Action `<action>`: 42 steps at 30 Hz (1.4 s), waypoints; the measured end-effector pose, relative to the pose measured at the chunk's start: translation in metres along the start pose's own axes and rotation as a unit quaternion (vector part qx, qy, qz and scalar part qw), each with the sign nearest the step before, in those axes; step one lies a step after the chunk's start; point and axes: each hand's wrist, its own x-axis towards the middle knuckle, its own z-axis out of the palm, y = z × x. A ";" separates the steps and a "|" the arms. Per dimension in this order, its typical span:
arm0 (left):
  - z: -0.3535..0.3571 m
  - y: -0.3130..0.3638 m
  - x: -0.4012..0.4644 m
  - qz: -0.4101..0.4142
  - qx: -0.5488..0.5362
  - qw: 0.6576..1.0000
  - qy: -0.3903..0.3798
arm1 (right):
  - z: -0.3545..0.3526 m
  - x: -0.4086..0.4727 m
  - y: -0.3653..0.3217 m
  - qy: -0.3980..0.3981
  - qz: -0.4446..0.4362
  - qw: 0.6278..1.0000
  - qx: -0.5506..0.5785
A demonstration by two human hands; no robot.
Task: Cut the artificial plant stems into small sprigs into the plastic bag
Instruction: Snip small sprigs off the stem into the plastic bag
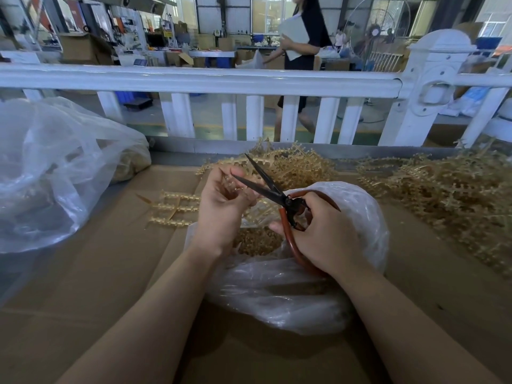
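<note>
Bare forearms reached out over the cardboard-covered table (83,273) as I watched the feed from afar. Ahead of them, the right hand (324,231) was wrapped around the red looped handles of the scissors (279,198), whose dark blades stood parted, tips pointing up and away to the left. The left hand (221,200) had its fingers curled round a tan artificial plant stem (177,209), pinching it just beside the lower blade; the rest of the stem trailed out to the left and lay on the cardboard.

Directly beneath both hands sat the plastic bag (291,286), clear and crumpled, its mouth open upward, with cut sprigs (257,241) heaped inside. Beyond the hands, a pile of uncut stems (299,164) lay against the table's far edge, and a larger tangle (448,198) spread across the right side.

At far left I saw a second, bigger clear bag (55,173) slumped on the table. Behind everything ran a white railing (194,79), and past it a person (302,45) in dark clothes walked across the workshop floor carrying a pale flat item.
</note>
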 end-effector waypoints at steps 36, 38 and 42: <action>0.005 0.003 -0.001 0.022 0.048 0.999 -0.014 | -0.005 0.000 0.001 0.035 -0.014 0.997 -0.065; 0.005 0.002 -0.001 0.022 0.047 0.999 -0.001 | -0.005 0.001 0.001 0.033 -0.012 0.997 -0.062; 0.005 0.003 -0.001 0.008 0.034 0.999 0.010 | -0.005 0.001 0.000 0.035 -0.010 0.998 -0.051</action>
